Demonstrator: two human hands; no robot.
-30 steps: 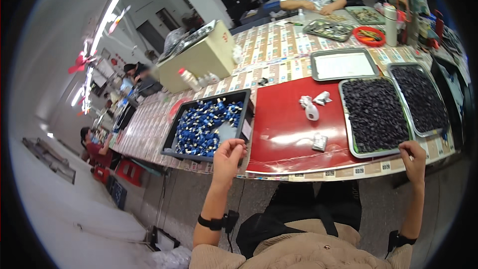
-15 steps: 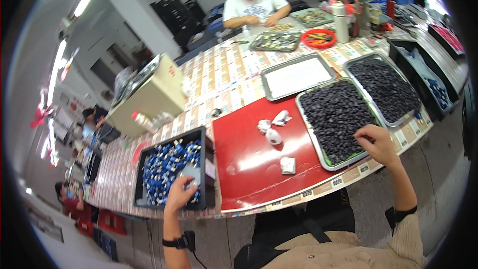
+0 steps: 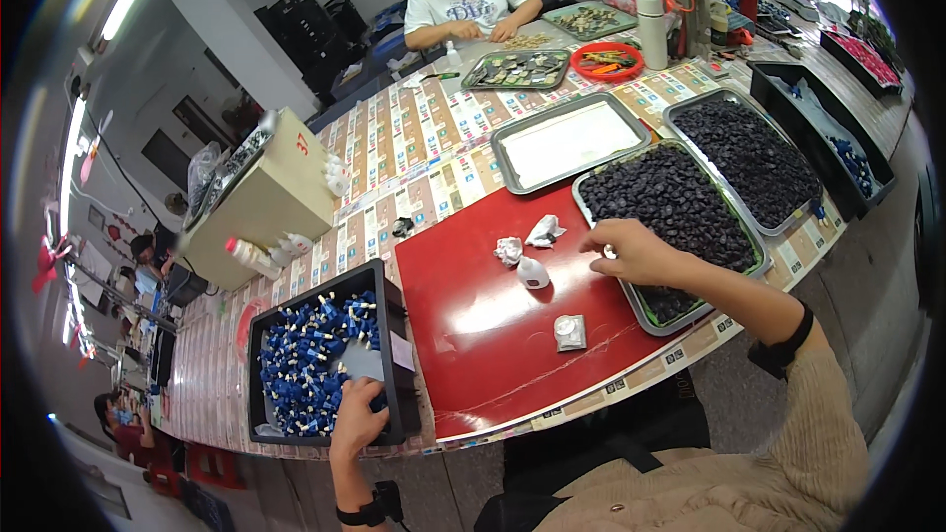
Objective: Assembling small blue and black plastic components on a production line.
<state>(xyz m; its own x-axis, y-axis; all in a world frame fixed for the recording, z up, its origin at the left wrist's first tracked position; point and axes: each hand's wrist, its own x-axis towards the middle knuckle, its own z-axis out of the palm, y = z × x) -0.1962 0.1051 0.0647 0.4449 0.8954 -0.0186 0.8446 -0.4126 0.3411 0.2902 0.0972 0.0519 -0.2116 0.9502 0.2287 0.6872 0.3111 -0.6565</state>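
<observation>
My left hand (image 3: 359,418) is inside the near right corner of a black bin (image 3: 396,374), its fingers curled in beside the blue pieces with pale tips (image 3: 301,355). Whatever those fingers grip is hidden. My right hand (image 3: 636,251) hovers over the left rim of a tray (image 3: 645,310) heaped with small black pieces (image 3: 680,197). Its fingers are bent together above the red mat (image 3: 473,335), and anything between them is too small to make out. On the mat stand a small white bottle (image 3: 533,274), crumpled white wads (image 3: 544,231) and a small squarish silvery block (image 3: 570,333).
Behind the mat lies a tray with a white bottom (image 3: 567,148). A second tray of black pieces (image 3: 744,163) and a long black bin (image 3: 838,138) stand at the right. Across the table a person (image 3: 473,5) works near a red basket (image 3: 606,61) and a flask (image 3: 651,30).
My right hand has moved left from over the black pieces to the tray's rim beside the mat. My left hand has lowered toward the bin's near right corner. The whole view has shifted slightly.
</observation>
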